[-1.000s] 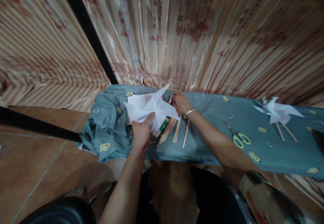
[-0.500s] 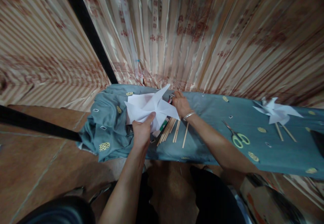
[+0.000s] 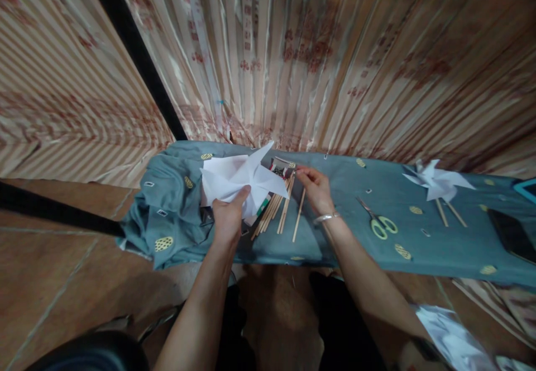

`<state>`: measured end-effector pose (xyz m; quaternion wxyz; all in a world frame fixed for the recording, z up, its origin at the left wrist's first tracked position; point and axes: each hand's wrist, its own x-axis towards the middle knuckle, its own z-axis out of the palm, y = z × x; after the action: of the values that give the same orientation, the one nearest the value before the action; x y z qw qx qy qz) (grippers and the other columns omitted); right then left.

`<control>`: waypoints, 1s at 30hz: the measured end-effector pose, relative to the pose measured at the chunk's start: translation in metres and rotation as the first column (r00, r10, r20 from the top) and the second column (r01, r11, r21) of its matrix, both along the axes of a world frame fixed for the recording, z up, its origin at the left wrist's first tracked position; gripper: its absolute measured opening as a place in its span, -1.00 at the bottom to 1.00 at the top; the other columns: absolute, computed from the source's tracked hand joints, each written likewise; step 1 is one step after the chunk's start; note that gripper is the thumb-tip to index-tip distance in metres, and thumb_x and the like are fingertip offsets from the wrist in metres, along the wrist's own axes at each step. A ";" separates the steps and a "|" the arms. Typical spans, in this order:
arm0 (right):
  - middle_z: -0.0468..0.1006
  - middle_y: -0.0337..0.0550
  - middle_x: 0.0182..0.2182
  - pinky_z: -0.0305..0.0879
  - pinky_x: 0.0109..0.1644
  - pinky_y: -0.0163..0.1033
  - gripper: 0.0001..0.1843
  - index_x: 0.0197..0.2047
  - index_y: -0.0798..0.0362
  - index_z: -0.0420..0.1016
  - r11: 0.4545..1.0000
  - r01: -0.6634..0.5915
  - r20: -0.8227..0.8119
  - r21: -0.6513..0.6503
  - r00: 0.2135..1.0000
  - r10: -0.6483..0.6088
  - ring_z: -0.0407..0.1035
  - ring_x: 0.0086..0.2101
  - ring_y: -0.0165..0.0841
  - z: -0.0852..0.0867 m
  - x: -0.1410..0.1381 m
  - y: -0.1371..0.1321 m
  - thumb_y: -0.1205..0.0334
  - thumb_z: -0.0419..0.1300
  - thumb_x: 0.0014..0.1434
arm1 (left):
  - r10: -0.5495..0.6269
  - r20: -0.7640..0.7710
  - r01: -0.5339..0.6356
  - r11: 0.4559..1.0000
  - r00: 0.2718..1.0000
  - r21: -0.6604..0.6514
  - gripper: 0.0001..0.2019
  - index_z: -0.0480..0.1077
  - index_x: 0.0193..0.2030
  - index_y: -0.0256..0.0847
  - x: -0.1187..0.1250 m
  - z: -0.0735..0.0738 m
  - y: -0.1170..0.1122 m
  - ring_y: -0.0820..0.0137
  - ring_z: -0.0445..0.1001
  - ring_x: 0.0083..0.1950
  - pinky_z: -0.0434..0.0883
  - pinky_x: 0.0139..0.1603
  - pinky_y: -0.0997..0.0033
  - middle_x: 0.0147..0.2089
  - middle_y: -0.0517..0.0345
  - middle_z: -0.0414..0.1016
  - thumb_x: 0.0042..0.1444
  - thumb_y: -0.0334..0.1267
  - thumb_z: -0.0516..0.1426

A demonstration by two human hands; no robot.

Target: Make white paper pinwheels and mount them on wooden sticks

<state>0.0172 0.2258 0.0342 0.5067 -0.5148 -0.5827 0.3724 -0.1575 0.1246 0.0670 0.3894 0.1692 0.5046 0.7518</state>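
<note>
With 12 o'clock pointing away from the person, the left hand grips a white paper pinwheel: its thumb presses on top, the tip just at 7 o'clock from the pinwheel's middle, while the other fingers are hidden underneath. The pinwheel is above the left half of a cloth-covered desk, and one blade points at 3 o'clock, its tip near the right hand but apart from it. The right hand's thumb and forefinger are drawn close at the tips; whether they pinch something small cannot be told.

Counted, there are two pinwheels, the second pinwheel lying well apart at 3 o'clock from the right hand, with two sticks jutting out toward the person. One white sheet shows behind the first, at 10 o'clock from its middle. One small box sits at 9 o'clock from the right fingertips. At 7 o'clock from them lies a bunch of wooden sticks, too overlapped to count; one lone stick lies at 6 o'clock. One pair of scissors is at 4 o'clock, and one phone farther off in nearly the same direction.
</note>
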 end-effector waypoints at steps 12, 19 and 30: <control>0.55 0.12 -0.32 0.27 -0.13 -0.17 -0.75 -0.27 0.12 0.45 0.979 -0.028 0.920 0.204 0.348 -0.182 0.40 -0.26 -0.19 -0.015 0.108 -0.082 0.36 -0.06 0.27 | -0.130 -0.040 0.127 0.989 0.991 -0.079 -0.68 0.54 -0.40 -0.34 0.049 -0.010 0.005 0.29 0.57 -0.33 0.52 -0.23 0.33 -0.34 0.00 0.63 -0.40 -0.31 0.38; 0.57 0.10 -0.19 0.27 -0.03 -0.17 -0.74 -0.16 0.16 0.47 0.980 -0.119 0.943 0.161 0.310 -0.117 0.40 -0.18 -0.19 -0.023 0.108 -0.083 0.40 -0.05 0.28 | -0.198 -0.066 0.192 0.977 0.978 -0.089 -0.68 0.54 -0.39 -0.36 0.074 -0.021 0.017 0.32 0.56 -0.37 0.52 -0.25 0.35 -0.36 0.02 0.62 -0.39 -0.30 0.38; 0.66 -0.08 -0.23 0.37 -0.10 -0.11 -0.71 -0.18 0.04 0.60 0.971 0.237 0.562 -0.007 0.804 -0.192 0.51 -0.25 -0.20 -0.024 0.146 -0.069 0.15 0.09 0.17 | -0.246 -0.147 0.236 0.968 0.958 -0.082 -0.65 0.53 -0.37 -0.33 0.095 -0.035 0.029 0.26 0.58 -0.29 0.54 -0.17 0.28 -0.31 0.01 0.63 -0.38 -0.25 0.37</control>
<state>0.1636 0.1572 0.0106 0.3332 -0.6827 -0.6282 0.1685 -0.0623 0.1537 0.0323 0.4426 0.2751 0.5329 0.6666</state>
